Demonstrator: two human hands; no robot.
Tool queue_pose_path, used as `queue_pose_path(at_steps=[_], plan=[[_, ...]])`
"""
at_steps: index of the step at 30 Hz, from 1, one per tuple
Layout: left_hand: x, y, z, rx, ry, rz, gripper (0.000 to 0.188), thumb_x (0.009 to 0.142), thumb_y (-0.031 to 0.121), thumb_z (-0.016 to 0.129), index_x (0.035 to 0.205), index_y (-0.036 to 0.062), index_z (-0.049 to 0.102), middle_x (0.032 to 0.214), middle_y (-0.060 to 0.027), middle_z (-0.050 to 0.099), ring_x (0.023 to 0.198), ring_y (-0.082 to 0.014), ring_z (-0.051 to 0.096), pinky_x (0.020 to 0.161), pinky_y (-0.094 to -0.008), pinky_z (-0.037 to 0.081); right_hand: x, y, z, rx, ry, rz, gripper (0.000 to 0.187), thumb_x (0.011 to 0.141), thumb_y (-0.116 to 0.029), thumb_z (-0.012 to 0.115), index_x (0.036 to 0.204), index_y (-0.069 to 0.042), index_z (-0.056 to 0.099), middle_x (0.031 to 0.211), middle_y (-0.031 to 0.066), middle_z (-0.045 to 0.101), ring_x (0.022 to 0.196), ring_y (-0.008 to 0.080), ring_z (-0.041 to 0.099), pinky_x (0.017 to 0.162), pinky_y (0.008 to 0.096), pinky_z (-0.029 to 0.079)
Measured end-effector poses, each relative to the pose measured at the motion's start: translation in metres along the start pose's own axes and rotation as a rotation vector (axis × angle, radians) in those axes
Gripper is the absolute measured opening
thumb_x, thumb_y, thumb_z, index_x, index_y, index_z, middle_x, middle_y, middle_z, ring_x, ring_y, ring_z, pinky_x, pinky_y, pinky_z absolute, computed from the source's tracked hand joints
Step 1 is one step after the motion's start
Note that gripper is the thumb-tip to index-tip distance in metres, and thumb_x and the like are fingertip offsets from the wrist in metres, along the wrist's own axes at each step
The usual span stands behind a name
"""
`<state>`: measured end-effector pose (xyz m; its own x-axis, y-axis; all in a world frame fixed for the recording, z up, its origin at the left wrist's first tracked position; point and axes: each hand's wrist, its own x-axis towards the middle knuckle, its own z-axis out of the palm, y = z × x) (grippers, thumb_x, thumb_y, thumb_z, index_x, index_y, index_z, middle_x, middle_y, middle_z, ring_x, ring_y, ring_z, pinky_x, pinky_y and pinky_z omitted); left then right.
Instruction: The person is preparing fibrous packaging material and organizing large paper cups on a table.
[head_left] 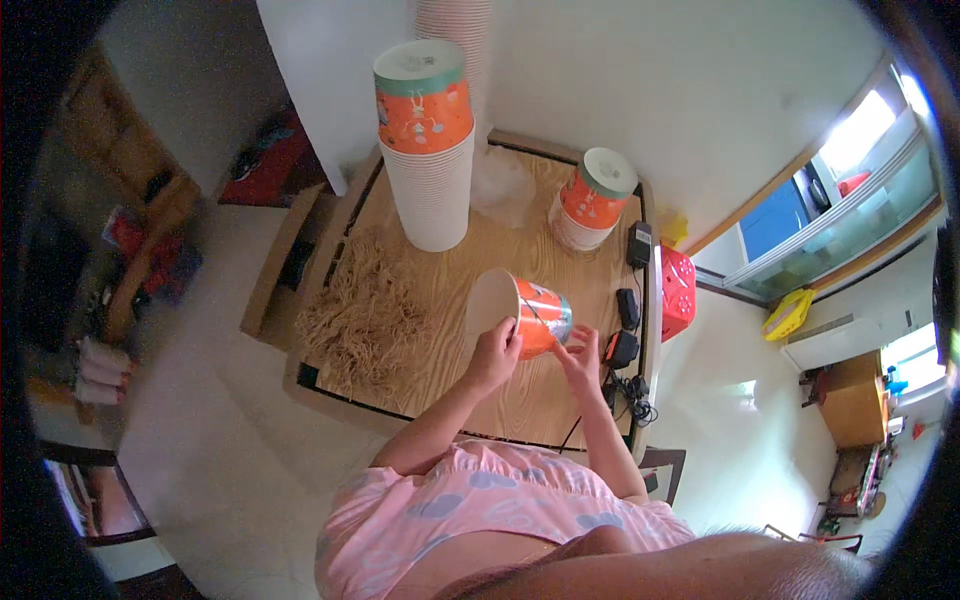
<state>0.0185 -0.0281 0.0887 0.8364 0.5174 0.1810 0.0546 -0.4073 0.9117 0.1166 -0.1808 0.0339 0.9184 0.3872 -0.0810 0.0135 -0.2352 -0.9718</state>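
Over the near middle of the table I hold an orange paper bucket (538, 312) tipped on its side, its white open mouth facing left. My left hand (497, 352) is closed on the rim, thumb on the outer wall. At the base end, the fingers and thumb of my right hand (579, 362) are bent against the bucket. A thin dark line, perhaps a cord, slants across the printed side toward my right thumb. To the left lies a loose heap of tan twisted paper strings (368, 315).
A tall stack of upturned paper buckets (430, 190) stands at the back left, a shorter stack (594, 200) at the back right. Black power adapters (622, 350) and tangled cables line the right edge. A red plastic basket (677, 290) stands beyond it.
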Motion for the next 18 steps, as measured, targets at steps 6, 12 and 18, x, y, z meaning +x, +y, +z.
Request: queue_pose_path(at_steps=[6,12,18], plan=[[0.01,-0.015,0.001,-0.422,0.061,-0.048,0.011,0.08,0.006,0.049,0.09,-0.0002,0.048,0.073,-0.0081,0.057,0.067,-0.0126,0.056,0.061,-0.0277,0.045,0.032,-0.062,-0.009,-0.292,-0.075,-0.281,0.036,0.068,-0.005,0.065,0.1,-0.005,0.048,0.075,0.0019,0.054,0.064,0.0088,0.05,0.057,0.0224,0.043],[0.023,-0.034,0.001,-0.658,0.142,-0.07,0.02,0.08,0.01,0.054,0.098,0.0026,0.05,0.086,-0.0071,0.057,0.078,-0.0131,0.056,0.071,-0.0262,0.045,0.073,-0.126,-0.028,-0.602,-0.041,-0.473,0.037,0.064,-0.003,0.066,0.096,-0.005,0.048,0.074,0.0034,0.052,0.066,0.0144,0.049,0.059,0.0268,0.042],[0.041,-0.157,0.024,0.235,0.334,-0.035,0.037,0.074,0.02,0.061,0.103,0.003,0.047,0.096,-0.0126,0.054,0.097,-0.0273,0.05,0.087,-0.0389,0.037,0.168,-0.159,-0.095,-0.312,-0.127,-0.207,0.035,0.068,0.0,0.06,0.101,-0.005,0.049,0.076,0.0035,0.055,0.065,0.0107,0.051,0.054,0.0247,0.044]])
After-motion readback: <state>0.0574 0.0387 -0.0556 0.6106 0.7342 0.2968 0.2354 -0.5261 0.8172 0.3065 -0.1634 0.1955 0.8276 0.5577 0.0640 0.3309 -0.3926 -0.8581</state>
